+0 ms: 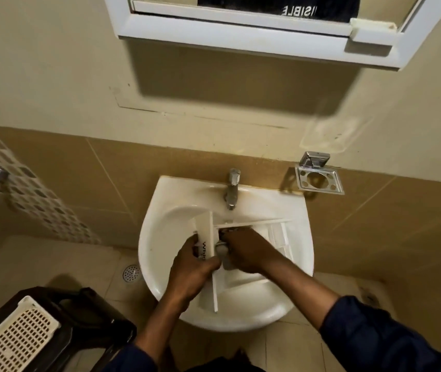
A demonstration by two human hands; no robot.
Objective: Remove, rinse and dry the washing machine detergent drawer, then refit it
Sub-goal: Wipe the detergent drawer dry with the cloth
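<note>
White plastic, the detergent drawer (278, 237) lies inside the bowl of the sink (148, 253), just below the tap (231, 191), with its open compartments facing up and toward the right side of the basin. Its front panel (205, 226) stands on edge at the left end, and dark lettering on it is partly covered by fingers. The left hand (195, 272) grasps this panel, thumb and fingers wrapped round its edge. The right hand (248, 253) reaches into the drawer body, its fingers bent down over a grey insert (226, 261) near the panel. I cannot tell whether they clasp that insert or only press on it. No stream of water can be made out under the spout. Both forearms come up from the lower edge of the view, and the right one ends in a dark blue sleeve (388, 336).

On the tiled wall to the right of the tap hangs a chrome holder (320, 181). A white-framed mirror cabinet (240, 30) is mounted above. At the left, a patterned towel (39, 200) drapes over a rail. On the floor beside the basin sits a round drain (131, 273), and nearer the camera a cream perforated basket (18, 336) rests on a dark stool (93, 318).
</note>
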